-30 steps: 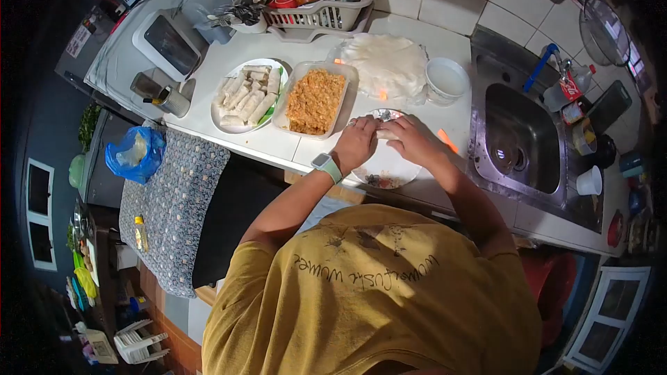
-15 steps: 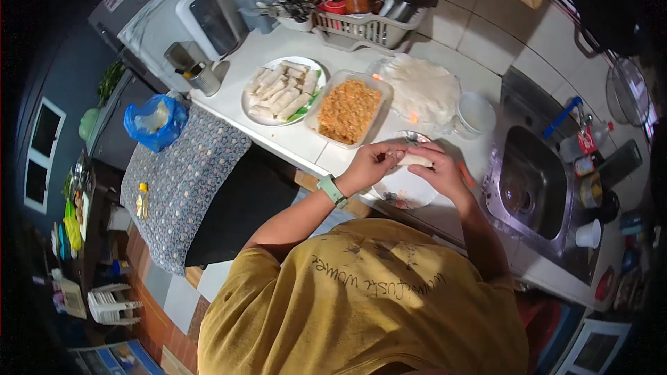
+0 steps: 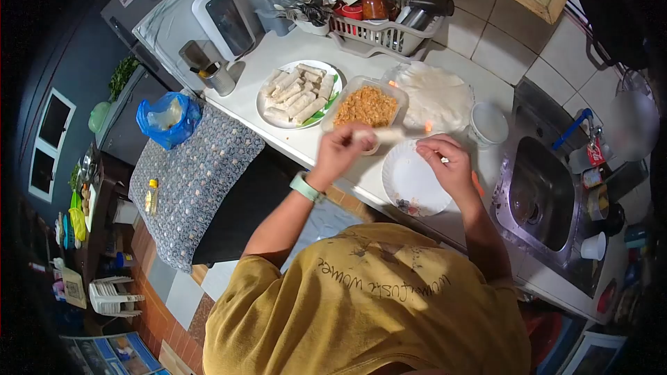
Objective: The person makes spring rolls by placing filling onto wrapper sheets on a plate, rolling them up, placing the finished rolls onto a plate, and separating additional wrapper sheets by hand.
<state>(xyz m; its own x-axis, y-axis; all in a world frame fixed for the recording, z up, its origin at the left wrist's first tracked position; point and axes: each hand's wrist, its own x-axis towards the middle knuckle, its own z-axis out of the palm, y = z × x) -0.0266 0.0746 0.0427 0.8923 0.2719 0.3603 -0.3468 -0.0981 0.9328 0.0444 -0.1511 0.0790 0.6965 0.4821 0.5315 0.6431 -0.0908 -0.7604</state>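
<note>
My left hand (image 3: 338,153) is closed on one end of a pale uncooked spring roll (image 3: 381,136), held in the air in front of the filling tub; both are a little blurred. My right hand (image 3: 448,167) is over the right rim of a white plate (image 3: 410,184) with a floral edge, its fingers curled together and nothing seen in them. Orange-brown shredded filling (image 3: 367,106) fills a clear plastic tub. Left of it, finished spring rolls (image 3: 295,94) are piled on a white and green plate (image 3: 333,99).
Behind the plate lies a stack of thin white wrappers (image 3: 438,97), with a white tub (image 3: 489,123) beside it. A steel sink (image 3: 542,194) is on the right. At the back stands a dish rack (image 3: 389,36). A blue bag (image 3: 167,121) rests on a patterned cloth at left.
My left hand has moved left, away from my right hand, carrying the spring roll off the floral plate. My right hand has let go of the roll. The view has shifted slightly.
</note>
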